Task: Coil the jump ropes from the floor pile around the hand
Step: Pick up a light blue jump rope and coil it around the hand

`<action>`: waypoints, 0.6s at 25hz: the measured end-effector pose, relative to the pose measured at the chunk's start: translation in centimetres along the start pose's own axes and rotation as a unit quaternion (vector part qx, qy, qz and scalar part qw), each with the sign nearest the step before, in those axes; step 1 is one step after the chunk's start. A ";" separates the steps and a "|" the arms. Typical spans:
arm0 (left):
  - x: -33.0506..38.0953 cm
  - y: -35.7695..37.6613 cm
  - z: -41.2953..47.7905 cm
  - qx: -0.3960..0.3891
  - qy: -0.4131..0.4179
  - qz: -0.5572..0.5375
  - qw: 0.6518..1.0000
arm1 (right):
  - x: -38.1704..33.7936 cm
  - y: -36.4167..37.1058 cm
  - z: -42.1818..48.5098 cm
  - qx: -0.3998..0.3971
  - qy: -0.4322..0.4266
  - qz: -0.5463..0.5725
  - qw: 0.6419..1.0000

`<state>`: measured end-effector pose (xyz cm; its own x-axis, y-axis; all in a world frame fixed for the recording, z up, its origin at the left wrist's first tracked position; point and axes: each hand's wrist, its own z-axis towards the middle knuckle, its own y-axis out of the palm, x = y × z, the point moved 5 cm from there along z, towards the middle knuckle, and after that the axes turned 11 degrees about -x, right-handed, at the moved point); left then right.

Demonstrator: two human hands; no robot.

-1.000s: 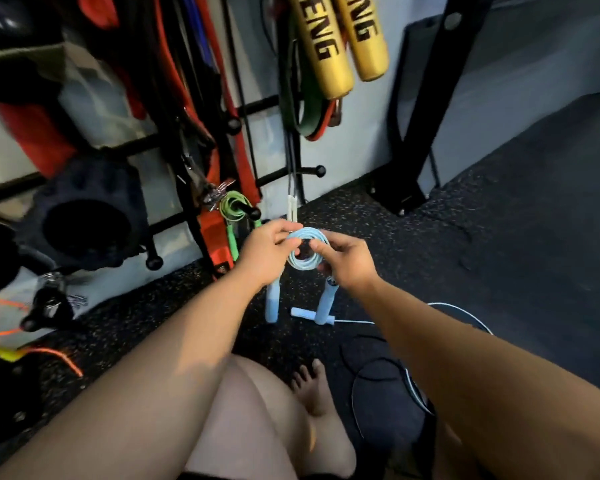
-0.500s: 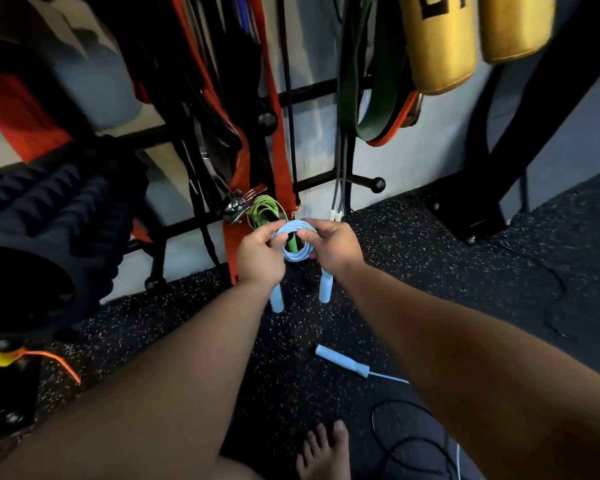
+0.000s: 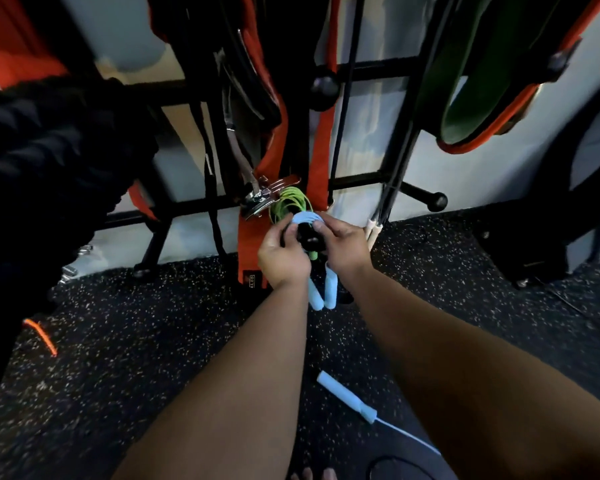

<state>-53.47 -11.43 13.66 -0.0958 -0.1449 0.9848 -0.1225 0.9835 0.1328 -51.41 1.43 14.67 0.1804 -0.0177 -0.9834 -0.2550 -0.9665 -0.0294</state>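
Coiled light-blue plastic jump rope (image 3: 305, 218) is gripped by left hand (image 3: 282, 255) and right hand (image 3: 346, 247) at a black rack peg; coil mostly hidden by fingers; two hanging blue handles (image 3: 323, 289) counted; one loose blue handle (image 3: 347, 396) seen on speckled black rubber floor (image 3: 136, 341), its cord cut off by the right forearm; one green coiled rope (image 3: 290, 204) partly hidden behind.

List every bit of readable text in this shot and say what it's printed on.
One mark only: a small label at the bottom end of the orange strap, beside the left hand. It is too small and blurred to read.
No print shows on the blue rope held by both hands, on the right hand, on the loose handle or on the green band.
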 end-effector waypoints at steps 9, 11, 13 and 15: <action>-2.9 0.4 8.3 -0.028 -0.046 0.041 0.998 | 2.1 1.4 7.1 0.035 0.024 0.011 0.999; -4.1 0.3 10.3 -0.031 -0.060 0.078 0.995 | 2.1 1.6 8.1 0.047 0.027 0.005 0.999; -5.3 0.0 11.9 -0.037 -0.069 0.130 0.988 | 2.0 1.6 8.8 0.044 0.037 -0.019 0.998; -5.9 0.1 12.7 -0.038 -0.076 0.190 0.978 | 1.8 1.3 9.2 0.044 0.055 -0.026 0.997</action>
<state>-65.43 -11.89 6.48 -0.2669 0.2249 0.9371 0.0249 0.9737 -0.2266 -60.17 2.49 11.19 0.2978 -0.0016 -0.9546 -0.3248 -0.9405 -0.0997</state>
